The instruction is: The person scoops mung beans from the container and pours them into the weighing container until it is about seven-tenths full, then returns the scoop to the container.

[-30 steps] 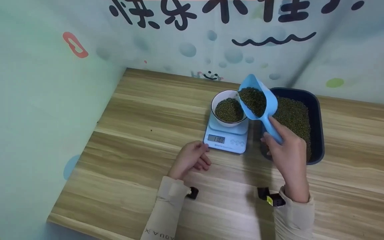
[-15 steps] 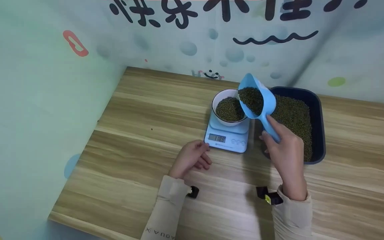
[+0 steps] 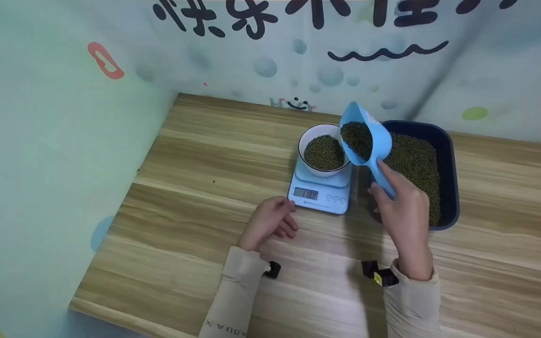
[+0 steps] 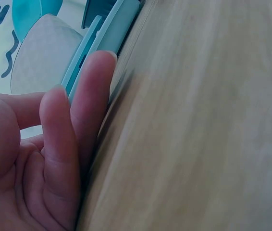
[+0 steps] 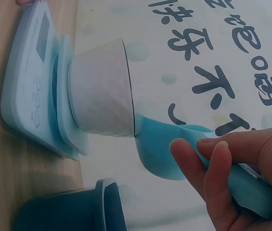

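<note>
My right hand (image 3: 404, 206) grips the handle of a blue scoop (image 3: 379, 141) loaded with small dark green beans. The scoop's lip overlaps the right rim of a white bowl (image 3: 309, 137), which holds more of the beans and has a dark edge line. Under the bowl is a light blue kitchen scale (image 3: 322, 204), its display reading about 118.8. My left hand (image 3: 269, 220) rests on the table with fingers relaxed, its fingertips at the scale's front left corner. In the right wrist view the scoop (image 5: 160, 149) meets the bowl (image 5: 102, 91) at its rim.
A dark blue tub (image 3: 449, 188) of the same beans stands right of the scale, partly beneath my right hand. The wooden table (image 3: 195, 216) backs onto a printed cloth (image 3: 233, 70) with dark lettering. Another cloth side (image 3: 40, 164) borders the left.
The scoop shifts slightly left, then slightly back right, still over the bowl's right rim. My left hand stays in place, and the display reading looks the same.
</note>
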Demonstrator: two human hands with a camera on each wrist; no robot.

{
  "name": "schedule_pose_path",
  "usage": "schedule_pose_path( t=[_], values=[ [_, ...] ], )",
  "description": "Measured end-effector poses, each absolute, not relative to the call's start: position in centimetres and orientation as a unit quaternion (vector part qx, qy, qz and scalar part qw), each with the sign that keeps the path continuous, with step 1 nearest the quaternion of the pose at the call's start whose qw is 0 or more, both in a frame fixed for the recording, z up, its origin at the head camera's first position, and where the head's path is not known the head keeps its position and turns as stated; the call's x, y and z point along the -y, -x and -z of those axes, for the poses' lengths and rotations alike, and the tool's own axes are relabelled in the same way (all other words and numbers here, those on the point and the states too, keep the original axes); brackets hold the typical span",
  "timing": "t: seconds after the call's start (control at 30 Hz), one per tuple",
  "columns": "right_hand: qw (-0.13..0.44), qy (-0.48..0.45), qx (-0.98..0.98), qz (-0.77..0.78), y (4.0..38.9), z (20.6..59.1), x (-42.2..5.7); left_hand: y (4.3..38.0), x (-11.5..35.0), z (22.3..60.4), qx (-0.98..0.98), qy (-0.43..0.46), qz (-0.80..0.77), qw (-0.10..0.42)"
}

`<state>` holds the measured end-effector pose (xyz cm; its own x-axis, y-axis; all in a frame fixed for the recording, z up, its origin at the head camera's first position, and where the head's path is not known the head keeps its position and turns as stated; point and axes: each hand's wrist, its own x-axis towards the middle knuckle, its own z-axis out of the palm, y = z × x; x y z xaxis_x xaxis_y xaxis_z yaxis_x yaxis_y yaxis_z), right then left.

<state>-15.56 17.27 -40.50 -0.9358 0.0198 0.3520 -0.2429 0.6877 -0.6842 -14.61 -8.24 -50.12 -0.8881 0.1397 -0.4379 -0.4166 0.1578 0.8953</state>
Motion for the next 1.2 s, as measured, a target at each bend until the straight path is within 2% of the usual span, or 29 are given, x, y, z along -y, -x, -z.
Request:
schedule_pose_path(
  t=[1.2],
  values=[
    [0.193,-0.076,0.904,-0.373,15.50,40.63,-17.15,14.56,8.26,50.16,-0.723,0.097,-0.648,0.219]
  ],
)
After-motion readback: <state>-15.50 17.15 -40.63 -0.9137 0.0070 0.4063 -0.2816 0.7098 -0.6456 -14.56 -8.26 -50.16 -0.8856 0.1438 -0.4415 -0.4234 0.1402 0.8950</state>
